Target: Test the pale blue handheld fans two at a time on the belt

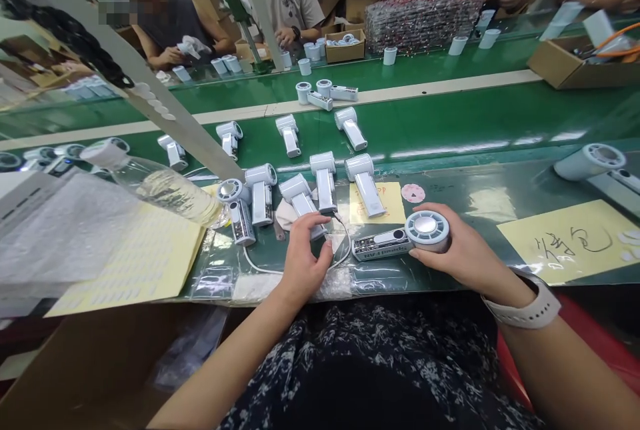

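Observation:
My right hand (pixel 453 247) grips the round head of a white handheld fan (pixel 400 237), whose handle lies on its side pointing left, with printed lettering showing. My left hand (pixel 304 260) is just to its left, with the fingertips pinching the end of a thin white cable (pixel 345 243) that loops across the mat. Those fingertips are close to a white fan (pixel 299 200) lying beneath them, and its end is partly hidden. Several more white fans (pixel 325 180) lie just beyond my hands, on a dark green mat (pixel 465 233).
A green conveyor belt (pixel 425 123) with more fans runs behind the mat. Yellow sheets (pixel 570 240) lie on the mat, and a plastic bottle (pixel 170 190) lies at left. Cardboard boxes (pixel 563 63) stand beyond, co-workers (pixel 287 3) sit across the belt, and a box (pixel 95 363) sits at lower left.

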A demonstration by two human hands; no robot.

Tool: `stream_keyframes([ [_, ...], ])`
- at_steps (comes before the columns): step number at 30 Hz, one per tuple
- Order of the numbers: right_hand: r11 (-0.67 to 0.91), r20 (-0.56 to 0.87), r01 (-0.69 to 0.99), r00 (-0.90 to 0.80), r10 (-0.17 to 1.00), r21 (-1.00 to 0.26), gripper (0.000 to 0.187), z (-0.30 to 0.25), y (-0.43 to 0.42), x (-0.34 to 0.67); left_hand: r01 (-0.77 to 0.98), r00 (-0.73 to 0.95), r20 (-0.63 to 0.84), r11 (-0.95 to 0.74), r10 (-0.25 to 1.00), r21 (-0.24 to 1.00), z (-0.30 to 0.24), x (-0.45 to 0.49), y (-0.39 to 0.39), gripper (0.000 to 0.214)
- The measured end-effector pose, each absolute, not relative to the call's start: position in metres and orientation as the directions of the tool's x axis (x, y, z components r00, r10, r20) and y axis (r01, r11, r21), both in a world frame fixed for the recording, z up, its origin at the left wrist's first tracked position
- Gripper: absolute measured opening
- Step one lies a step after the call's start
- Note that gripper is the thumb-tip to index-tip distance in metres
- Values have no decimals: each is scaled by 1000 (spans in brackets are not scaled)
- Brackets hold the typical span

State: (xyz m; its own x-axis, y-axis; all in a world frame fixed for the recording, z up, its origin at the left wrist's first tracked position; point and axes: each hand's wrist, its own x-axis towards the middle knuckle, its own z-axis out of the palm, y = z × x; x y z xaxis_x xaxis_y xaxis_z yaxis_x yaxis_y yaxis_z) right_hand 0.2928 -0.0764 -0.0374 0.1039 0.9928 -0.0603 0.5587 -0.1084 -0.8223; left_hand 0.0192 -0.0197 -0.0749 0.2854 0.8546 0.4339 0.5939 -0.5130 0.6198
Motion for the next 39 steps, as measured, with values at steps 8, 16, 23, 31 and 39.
stream_keyframes([
  [8, -218, -94, 575, 237, 967, -789, 74, -34, -65, 289, 526, 521, 419, -666, 744, 529, -70, 24, -20, 33],
  [16, -154, -69, 528, 177, 982, -835, 70, -26, -57, 280, 555, 664, 295, -717, 687, 421, -72, 30, -20, 55],
  [23, -204, -177, 343, 108, 978, -917, 70, -14, -52, 280, 583, 656, 270, -701, 704, 412, -75, 30, -20, 51],
  [31, -201, -118, 417, 215, 969, -886, 76, -30, -45, 274, 562, 658, 283, -705, 698, 432, -78, 29, -19, 49],
  [39, -52, 43, 362, 250, 967, -931, 55, -30, -52, 282, 529, 584, 278, -616, 763, 583, -73, 23, -18, 87],
])
